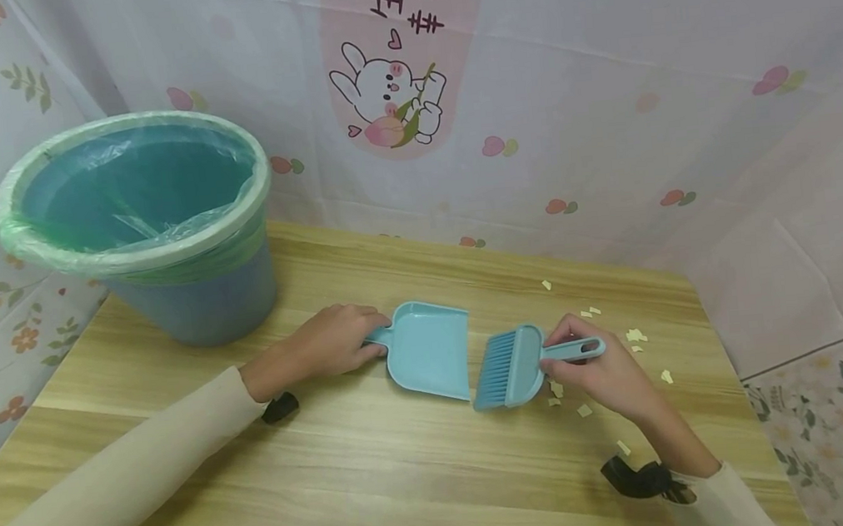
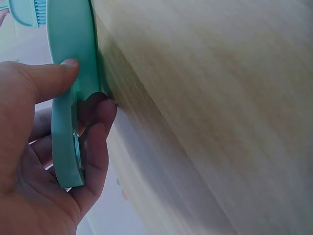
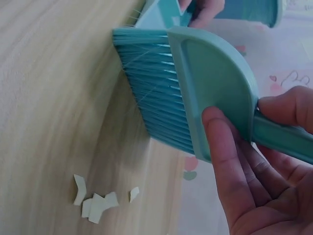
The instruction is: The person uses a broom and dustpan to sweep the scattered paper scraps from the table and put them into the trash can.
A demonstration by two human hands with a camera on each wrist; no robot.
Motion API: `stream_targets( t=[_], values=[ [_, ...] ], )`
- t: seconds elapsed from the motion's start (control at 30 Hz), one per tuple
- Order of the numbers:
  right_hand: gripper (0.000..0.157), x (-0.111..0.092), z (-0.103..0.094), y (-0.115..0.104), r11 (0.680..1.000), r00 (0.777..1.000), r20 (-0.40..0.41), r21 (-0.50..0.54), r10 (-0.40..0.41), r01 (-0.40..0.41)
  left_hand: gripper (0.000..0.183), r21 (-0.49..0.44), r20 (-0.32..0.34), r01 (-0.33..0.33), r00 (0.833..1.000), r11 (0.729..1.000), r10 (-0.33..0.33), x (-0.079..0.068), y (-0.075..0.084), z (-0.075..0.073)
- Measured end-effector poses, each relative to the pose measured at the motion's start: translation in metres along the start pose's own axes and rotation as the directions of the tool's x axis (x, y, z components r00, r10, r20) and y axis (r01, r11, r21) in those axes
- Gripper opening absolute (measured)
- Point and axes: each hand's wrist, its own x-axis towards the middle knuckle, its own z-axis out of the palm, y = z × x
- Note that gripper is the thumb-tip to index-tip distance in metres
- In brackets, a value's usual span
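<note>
A light-blue dustpan (image 1: 429, 351) lies on the wooden table, its wide edge facing right. My left hand (image 1: 340, 339) grips its handle; the left wrist view shows thumb and fingers wrapped around that handle (image 2: 67, 147). Just right of the pan, my right hand (image 1: 588, 365) holds a small blue hand brush (image 1: 522, 364) where handle meets head. The brush's bristles (image 3: 151, 93) point left toward the pan, a narrow gap apart. Small pale paper scraps (image 1: 634, 335) lie scattered around and beyond the right hand; several more scraps (image 3: 97, 208) show in the right wrist view.
A blue bucket (image 1: 199, 299) lined with a clear greenish bag stands at the table's back left. Behind the table (image 1: 381, 484) hangs a printed curtain (image 1: 588, 98) with a rabbit drawing. Dark straps (image 1: 636, 478) sit at the wrists.
</note>
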Motion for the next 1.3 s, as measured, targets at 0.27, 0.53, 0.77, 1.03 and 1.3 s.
stream_targets(
  t=[0.27,0.53,0.77,1.03,1.3],
  values=[
    [0.017,-0.001,0.008,-0.001,0.995,1.0,0.008,0.097,0.029,-0.03,0.034,0.015,0.022,-0.012,1.0,1.0,0.012,0.001,-0.001,0.002],
    [0.017,0.0,0.011,-0.004,0.998,0.999,-0.008,0.053,0.042,-0.042,0.027,0.075,0.054,-0.003,0.999,0.997,-0.001,0.004,-0.001,0.006],
    [0.016,0.001,0.012,-0.004,0.991,0.999,-0.002,0.122,0.05,-0.049,0.023,0.119,0.101,-0.006,0.995,0.993,-0.006,0.003,0.002,0.004],
    [0.017,0.003,0.012,-0.003,0.987,0.999,0.001,0.154,0.036,-0.036,0.026,0.166,0.136,-0.036,0.991,0.986,0.013,0.004,0.005,0.0],
    [0.016,0.004,0.013,-0.004,0.988,1.0,-0.004,0.153,0.03,-0.029,0.028,0.176,0.186,-0.017,0.982,0.984,-0.016,0.006,0.008,-0.002]
  ],
)
